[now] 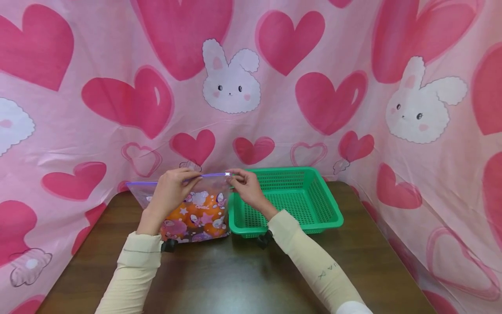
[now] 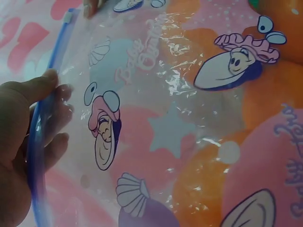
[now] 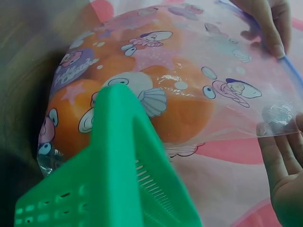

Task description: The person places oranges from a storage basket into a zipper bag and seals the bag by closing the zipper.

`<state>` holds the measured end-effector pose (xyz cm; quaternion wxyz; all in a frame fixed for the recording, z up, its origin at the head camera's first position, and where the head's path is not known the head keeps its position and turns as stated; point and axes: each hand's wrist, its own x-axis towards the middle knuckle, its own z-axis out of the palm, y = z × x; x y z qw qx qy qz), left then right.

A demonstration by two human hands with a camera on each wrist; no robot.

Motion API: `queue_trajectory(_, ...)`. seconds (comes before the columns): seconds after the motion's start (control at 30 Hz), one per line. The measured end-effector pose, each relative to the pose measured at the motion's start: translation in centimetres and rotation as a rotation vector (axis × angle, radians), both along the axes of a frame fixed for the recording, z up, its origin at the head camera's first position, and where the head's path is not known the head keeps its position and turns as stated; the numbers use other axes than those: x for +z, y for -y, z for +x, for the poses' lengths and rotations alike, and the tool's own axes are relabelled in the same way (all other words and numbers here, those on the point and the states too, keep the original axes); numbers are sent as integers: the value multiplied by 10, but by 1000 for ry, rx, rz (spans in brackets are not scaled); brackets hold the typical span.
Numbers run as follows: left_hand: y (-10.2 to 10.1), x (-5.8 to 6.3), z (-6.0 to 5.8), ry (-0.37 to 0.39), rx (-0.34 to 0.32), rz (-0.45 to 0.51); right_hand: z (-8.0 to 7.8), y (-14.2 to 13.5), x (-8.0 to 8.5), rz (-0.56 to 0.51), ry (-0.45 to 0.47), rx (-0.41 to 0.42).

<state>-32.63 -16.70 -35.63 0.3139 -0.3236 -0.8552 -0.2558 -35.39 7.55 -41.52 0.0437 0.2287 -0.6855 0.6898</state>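
A clear slider zip bag (image 1: 200, 213) printed with cartoon oysters, stars and shells stands on the table, with round orange items showing inside. Its blue-purple zip strip (image 2: 61, 40) runs along the top, and the white slider (image 1: 227, 174) sits near the right corner. My left hand (image 1: 170, 192) pinches the strip near its middle, thumb on one side and fingers behind. At the right corner, my right hand (image 1: 249, 189) holds the strip's end by the slider. In the right wrist view, fingers (image 3: 272, 156) of that hand lie against the bag's upper corner.
A green perforated plastic basket (image 1: 306, 227) stands right of the bag, close beside it, under my right forearm. The brown wooden table (image 1: 235, 279) reaches back to a pink curtain (image 1: 282, 122) with hearts and rabbits.
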Motion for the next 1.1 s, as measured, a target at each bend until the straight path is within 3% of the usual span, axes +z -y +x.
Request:
queue_trajectory(0.33, -2, -6, 0, -34, 53, 44, 8, 11, -7, -68, -97, -108)
queue_trajectory(0.7, -8, -5, 5, -3, 48, -6, 7, 15, -11, -166, -169, -110)
queue_trajectory(1.1, -42, -21, -1, -281, 62, -20, 14, 17, -5, -158, -247, -131)
